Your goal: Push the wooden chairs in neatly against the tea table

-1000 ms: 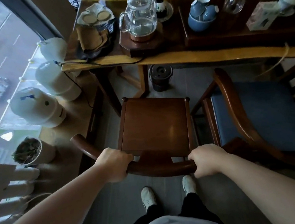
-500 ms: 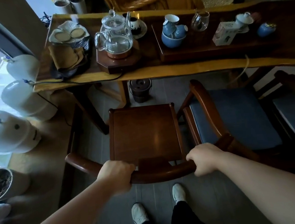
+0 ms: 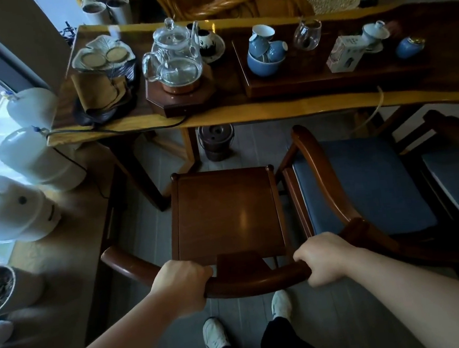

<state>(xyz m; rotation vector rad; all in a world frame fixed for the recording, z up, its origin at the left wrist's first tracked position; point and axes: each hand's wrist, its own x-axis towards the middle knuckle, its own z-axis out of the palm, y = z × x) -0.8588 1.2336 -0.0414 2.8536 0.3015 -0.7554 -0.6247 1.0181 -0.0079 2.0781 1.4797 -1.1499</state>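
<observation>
A dark wooden chair (image 3: 226, 215) with a bare seat stands in front of me, its front edge a short way from the tea table (image 3: 273, 113). My left hand (image 3: 181, 286) and my right hand (image 3: 323, 258) both grip its curved back rail, one on each side of the centre splat. To the right stands a second wooden chair (image 3: 362, 187) with a blue cushion, its armrest touching or nearly touching the first chair. A third chair (image 3: 456, 179) shows at the right edge.
The table carries a glass kettle (image 3: 175, 59) on a wooden base, blue cups (image 3: 266, 51), a glass and a small box. A dark bucket (image 3: 216, 143) sits under the table. White water tanks (image 3: 31, 160) line the window at left. My feet are behind the chair.
The view has tilted up and pulled back, showing more of the table and the third chair. Both hands keep their grip on the back rail; the chair sits slightly lower in view.
</observation>
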